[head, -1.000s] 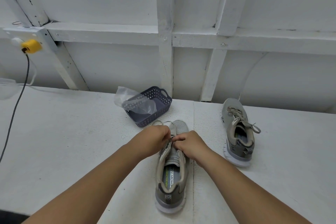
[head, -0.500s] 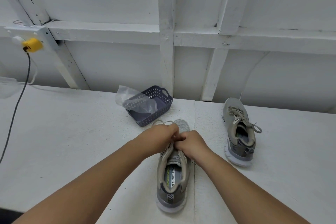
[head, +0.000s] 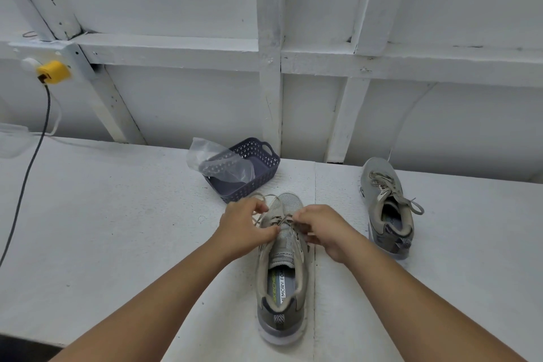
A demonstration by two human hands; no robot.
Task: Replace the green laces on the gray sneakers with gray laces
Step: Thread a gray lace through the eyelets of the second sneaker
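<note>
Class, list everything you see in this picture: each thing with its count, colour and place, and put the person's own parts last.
Sneaker being laced: one, gray, centre of table, toe away from the person.
Lace: one, pale gray, looped at that sneaker's toe.
Second sneaker: one, gray, already laced, right side of table.
Basket: one, dark blue, behind the centre sneaker.
Plastic bag: one, clear, in the basket.
Plug: one, yellow, on wall at left.
Cable: one, dark, hanging from plug.
Table: one, white.
Left hand: pinching the lace.
Right hand: pinching the lace.
</note>
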